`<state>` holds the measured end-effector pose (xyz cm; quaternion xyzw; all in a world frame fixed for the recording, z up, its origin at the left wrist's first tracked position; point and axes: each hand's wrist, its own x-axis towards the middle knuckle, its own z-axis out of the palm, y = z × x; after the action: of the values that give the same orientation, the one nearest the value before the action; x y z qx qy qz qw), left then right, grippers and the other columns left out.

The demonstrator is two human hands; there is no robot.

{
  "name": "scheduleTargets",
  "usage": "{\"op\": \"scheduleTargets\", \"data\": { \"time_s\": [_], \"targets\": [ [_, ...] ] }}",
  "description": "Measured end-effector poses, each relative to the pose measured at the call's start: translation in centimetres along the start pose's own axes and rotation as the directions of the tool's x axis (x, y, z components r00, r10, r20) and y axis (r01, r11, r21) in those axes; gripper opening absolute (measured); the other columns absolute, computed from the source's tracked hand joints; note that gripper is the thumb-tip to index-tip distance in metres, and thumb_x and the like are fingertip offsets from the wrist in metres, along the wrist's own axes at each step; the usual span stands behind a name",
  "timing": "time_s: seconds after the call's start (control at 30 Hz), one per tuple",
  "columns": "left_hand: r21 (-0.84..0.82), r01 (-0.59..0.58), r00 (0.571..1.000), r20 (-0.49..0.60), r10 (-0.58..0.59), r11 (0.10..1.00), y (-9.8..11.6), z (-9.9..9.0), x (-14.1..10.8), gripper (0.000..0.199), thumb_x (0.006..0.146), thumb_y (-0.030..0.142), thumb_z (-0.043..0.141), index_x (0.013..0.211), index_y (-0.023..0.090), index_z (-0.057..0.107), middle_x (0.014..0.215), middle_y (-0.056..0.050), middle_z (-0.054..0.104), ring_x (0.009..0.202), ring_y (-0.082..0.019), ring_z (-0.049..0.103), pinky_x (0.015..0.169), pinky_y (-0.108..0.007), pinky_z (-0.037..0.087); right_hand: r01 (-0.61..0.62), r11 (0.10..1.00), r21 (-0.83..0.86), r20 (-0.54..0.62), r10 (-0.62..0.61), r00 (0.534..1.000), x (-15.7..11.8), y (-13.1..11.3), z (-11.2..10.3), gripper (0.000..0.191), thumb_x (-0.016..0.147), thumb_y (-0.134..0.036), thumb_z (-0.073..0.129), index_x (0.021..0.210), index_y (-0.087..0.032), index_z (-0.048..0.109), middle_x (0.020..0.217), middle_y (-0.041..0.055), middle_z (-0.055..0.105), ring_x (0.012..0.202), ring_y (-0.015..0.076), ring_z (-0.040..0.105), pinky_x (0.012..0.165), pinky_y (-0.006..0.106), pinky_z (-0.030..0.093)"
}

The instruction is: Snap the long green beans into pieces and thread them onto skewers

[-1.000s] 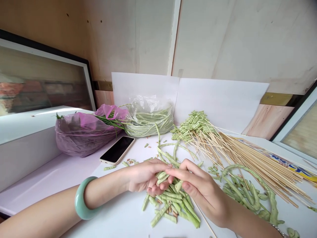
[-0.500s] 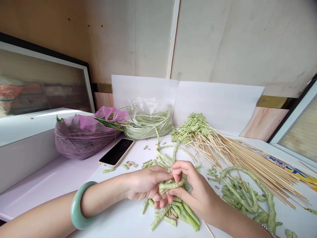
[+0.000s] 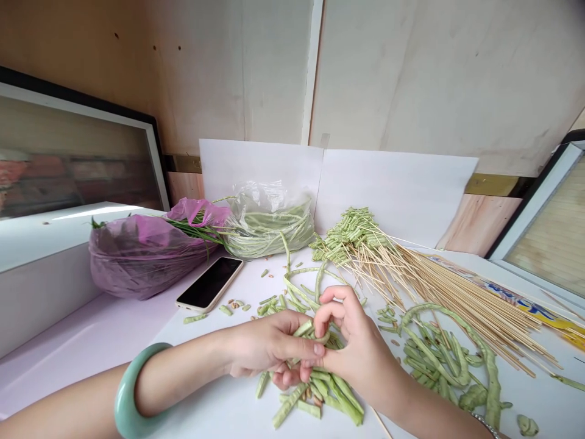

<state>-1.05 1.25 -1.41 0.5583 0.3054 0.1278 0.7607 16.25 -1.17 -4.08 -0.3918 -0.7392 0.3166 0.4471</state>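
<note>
My left hand [image 3: 283, 346] is closed around short green bean pieces [image 3: 303, 330], its thumb pressed over them. Against it, my right hand [image 3: 345, 332] pinches the end of a bean piece between thumb and curled fingers. Fingers hide much of what both hands hold. Below them lies a pile of cut bean pieces [image 3: 336, 390] with some brown seeds. Long uncut beans [image 3: 319, 277] curl on the table just behind the hands.
Skewers [image 3: 461, 296] threaded with beans [image 3: 354, 235] lie back right, beside loose beans [image 3: 434, 360]. A phone [image 3: 210, 284], purple bag [image 3: 146, 259] and clear bag of long beans [image 3: 272, 225] are at the back left. White boards [image 3: 393, 189] stand behind.
My left thumb has moved right and down over the bean pieces, toward my right thumb. The bean piece between the hands is now more covered. The whole view has shifted slightly.
</note>
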Motion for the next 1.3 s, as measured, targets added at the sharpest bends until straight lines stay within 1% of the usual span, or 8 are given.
{"op": "scheduleTargets", "data": {
  "time_s": [0.2, 0.4, 0.73, 0.83, 0.97, 1.1, 1.2, 1.3],
  "targets": [
    [0.045, -0.078, 0.996, 0.04, 0.076, 0.996, 0.1, -0.5, -0.3, 0.033, 0.074, 0.041, 0.072, 0.073, 0.015, 0.053, 0.055, 0.005, 0.052, 0.039, -0.004, 0.043, 0.035, -0.016, 0.025, 0.03, 0.995, -0.099, 0.112, -0.018, 0.994, 0.7, 0.3, -1.6, 0.044, 0.067, -0.028, 0.081, 0.086, -0.025, 0.042, 0.079, -0.0062, 0.048, 0.07, 0.0138, 0.047, 0.063, 0.026, 0.04],
    [0.011, -0.079, 0.995, 0.054, 0.079, 0.997, 1.0, -0.5, -0.9, 0.027, 0.071, 0.028, 0.073, 0.066, 0.015, 0.051, 0.048, 0.01, 0.036, 0.038, -0.002, 0.024, 0.038, -0.019, 0.014, 0.223, 0.966, -0.129, 0.303, -0.176, 0.937, 1.6, -0.2, -2.8, 0.034, 0.09, -0.047, 0.057, 0.07, -0.02, 0.053, 0.067, -0.0032, 0.045, 0.066, 0.0147, 0.044, 0.061, 0.028, 0.037],
    [0.387, 0.002, 0.952, 0.283, -0.12, 0.922, 1.5, -0.4, -1.9, 0.027, 0.059, 0.036, 0.076, 0.064, 0.015, 0.06, 0.049, 0.004, 0.046, 0.043, -0.006, 0.034, 0.038, -0.02, 0.025, 0.414, 0.91, -0.016, 0.56, -0.335, 0.758, -0.2, -2.7, -2.0, 0.041, 0.086, -0.028, 0.048, 0.056, -0.021, 0.021, 0.055, -0.0064, 0.028, 0.056, 0.0131, 0.033, 0.066, 0.033, 0.03],
    [0.371, -0.02, 0.94, 0.322, -0.109, 0.928, 2.2, -0.6, -2.4, 0.016, 0.061, 0.027, 0.07, 0.065, 0.015, 0.059, 0.048, 0.004, 0.046, 0.043, -0.007, 0.034, 0.039, -0.02, 0.026, 0.407, 0.913, -0.033, 0.494, -0.339, 0.8, 0.0, -3.0, -3.1, 0.038, 0.086, -0.027, 0.047, 0.058, -0.022, 0.022, 0.055, -0.0057, 0.027, 0.056, 0.0141, 0.033, 0.063, 0.032, 0.032],
    [0.025, -0.057, 0.988, 0.145, 0.053, 0.998, 1.8, -1.4, -1.5, 0.017, 0.065, 0.024, 0.07, 0.067, 0.018, 0.055, 0.04, 0.008, 0.041, 0.033, -0.006, 0.03, 0.033, -0.019, 0.018, 0.385, 0.904, -0.188, 0.353, -0.304, 0.885, 0.5, -2.4, -4.4, 0.027, 0.09, -0.029, 0.049, 0.067, -0.023, 0.039, 0.063, -0.0031, 0.037, 0.063, 0.016, 0.04, 0.061, 0.029, 0.036],
    [-0.196, -0.058, 0.998, 0.009, 0.06, 0.979, 0.8, -2.3, 0.0, 0.022, 0.073, 0.034, 0.064, 0.068, 0.014, 0.057, 0.044, 0.004, 0.046, 0.031, -0.006, 0.034, 0.032, -0.018, 0.016, 0.282, 0.931, -0.234, 0.332, -0.196, 0.923, 0.2, -1.7, -4.8, 0.02, 0.094, -0.031, 0.042, 0.106, -0.023, 0.055, 0.093, 0.0052, 0.055, 0.081, 0.0206, 0.054, 0.072, 0.032, 0.046],
    [-0.243, -0.013, 1.0, -0.011, 0.011, 0.97, 0.5, -2.5, 0.7, 0.027, 0.074, 0.04, 0.06, 0.069, 0.014, 0.056, 0.048, 0.004, 0.046, 0.033, -0.005, 0.035, 0.033, -0.018, 0.014, 0.25, 0.939, -0.237, 0.351, -0.157, 0.923, -0.1, -1.5, -5.1, 0.046, 0.096, -0.023, 0.032, 0.14, -0.028, 0.04, 0.113, 0.0085, 0.055, 0.09, 0.0225, 0.058, 0.08, 0.035, 0.05],
    [-0.262, 0.016, 0.999, -0.024, -0.023, 0.965, 0.4, -2.3, 0.8, 0.03, 0.074, 0.044, 0.059, 0.072, 0.014, 0.056, 0.05, 0.003, 0.047, 0.034, -0.004, 0.035, 0.034, -0.018, 0.013, 0.263, 0.918, -0.299, 0.347, -0.152, 0.925, 0.0, -1.4, -5.2, 0.058, 0.096, -0.013, 0.027, 0.15, -0.033, 0.025, 0.109, 0.0073, 0.053, 0.077, 0.0176, 0.058, 0.074, 0.032, 0.054]
  ]
}}
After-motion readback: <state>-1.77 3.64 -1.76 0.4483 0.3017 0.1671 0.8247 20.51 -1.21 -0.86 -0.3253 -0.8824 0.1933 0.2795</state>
